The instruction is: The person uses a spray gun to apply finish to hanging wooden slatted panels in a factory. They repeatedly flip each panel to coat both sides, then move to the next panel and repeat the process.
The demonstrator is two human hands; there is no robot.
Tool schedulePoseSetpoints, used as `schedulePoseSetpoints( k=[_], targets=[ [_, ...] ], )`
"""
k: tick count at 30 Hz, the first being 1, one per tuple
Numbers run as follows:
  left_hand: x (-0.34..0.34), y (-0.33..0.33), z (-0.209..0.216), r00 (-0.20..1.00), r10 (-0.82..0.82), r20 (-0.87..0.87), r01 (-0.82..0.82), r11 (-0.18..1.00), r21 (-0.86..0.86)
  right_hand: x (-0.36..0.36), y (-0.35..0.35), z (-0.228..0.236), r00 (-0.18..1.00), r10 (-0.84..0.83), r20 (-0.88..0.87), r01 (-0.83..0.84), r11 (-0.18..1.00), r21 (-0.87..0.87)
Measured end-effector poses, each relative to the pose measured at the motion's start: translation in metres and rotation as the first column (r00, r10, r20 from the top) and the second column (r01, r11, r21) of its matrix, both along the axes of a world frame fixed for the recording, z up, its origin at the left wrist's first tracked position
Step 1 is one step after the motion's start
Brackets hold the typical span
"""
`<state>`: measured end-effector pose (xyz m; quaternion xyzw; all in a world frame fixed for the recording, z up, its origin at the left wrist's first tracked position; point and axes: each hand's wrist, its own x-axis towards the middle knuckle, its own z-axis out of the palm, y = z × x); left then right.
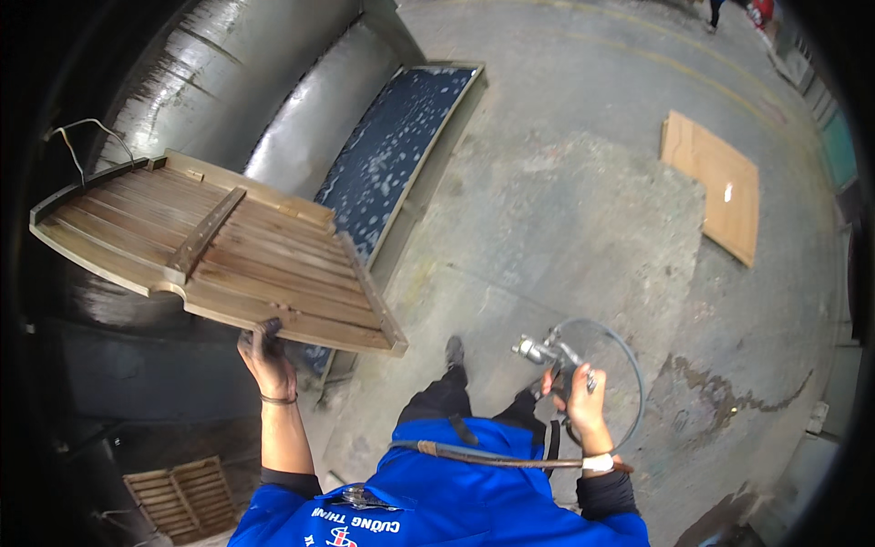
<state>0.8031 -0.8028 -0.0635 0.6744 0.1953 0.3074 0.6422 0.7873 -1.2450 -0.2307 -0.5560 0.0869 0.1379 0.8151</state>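
My left hand (265, 357) grips the near edge of a slatted wooden panel (219, 255) and holds it up, tilted, with a cross brace showing on its face. A bent wire hook (80, 137) sticks up from the panel's far corner. My right hand (578, 398) is closed around the handle of a metal spray gun (547, 353), held low over the concrete floor. A grey hose (629, 365) loops from the gun, and a brown hose (483, 456) runs across my blue jacket.
A dark blue speckled trough (401, 146) and grey curved metal sheeting (228, 64) stand ahead on the left. A flat plywood sheet (715, 187) lies on the floor at right. A second slatted panel (182, 497) lies at lower left. A person's legs (715, 11) show far off.
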Motion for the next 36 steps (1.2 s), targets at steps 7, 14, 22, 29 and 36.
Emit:
schedulePoseSetpoints(
  k=[7, 14, 22, 29, 36],
  targets=[
    [0.016, -0.081, 0.06, 0.999, 0.021, -0.027, -0.024, 0.992, -0.127, -0.011, -0.048, -0.062, 0.999, 0.001, -0.048, 0.012, 0.96, 0.279],
    [0.038, -0.107, 0.077, 0.987, 0.02, -0.162, -0.034, 0.996, -0.082, -0.055, -0.093, -0.094, 0.981, 0.05, -0.189, 0.033, 0.91, 0.414],
    [0.035, -0.136, 0.096, 0.99, 0.035, -0.139, -0.049, 0.994, -0.095, -0.039, -0.102, -0.125, 0.997, 0.048, -0.061, 0.006, 0.735, 0.678],
    [-0.001, -0.149, 0.159, 0.987, -0.078, -0.139, 0.074, 0.997, -0.033, 0.001, -0.076, -0.15, 0.975, 0.076, -0.211, 0.049, 0.846, 0.531],
    [-0.033, -0.158, 0.208, 0.952, -0.263, -0.154, 0.28, 0.955, 0.102, 0.044, -0.045, -0.18, 0.938, 0.071, -0.34, 0.089, 0.898, 0.432]
  ],
)
